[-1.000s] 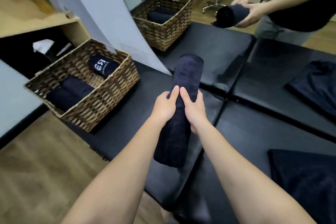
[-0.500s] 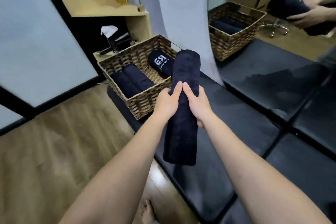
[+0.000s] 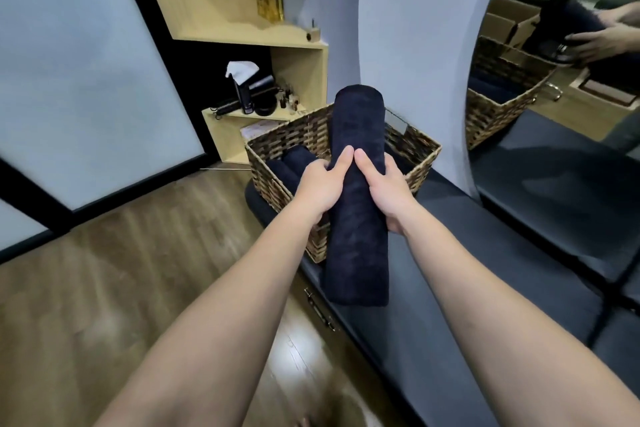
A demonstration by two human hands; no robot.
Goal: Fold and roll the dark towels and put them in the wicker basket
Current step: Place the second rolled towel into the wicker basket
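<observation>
- Two bare hands hold one rolled dark towel in the air, above the near edge of a wicker basket that stands on a black padded table.
- The left hand grips the roll's left side and the right hand grips its right side, thumbs lying on top and nearly touching at mid-length.
- The roll's long axis runs away from the person; its far end points over the basket, its near end hangs toward the table edge.
- Other rolled dark towels already lie in the basket's left part.
- The roll looks soft, light and likely to unwind, so a mid-length hold with both hands seems best.
</observation>
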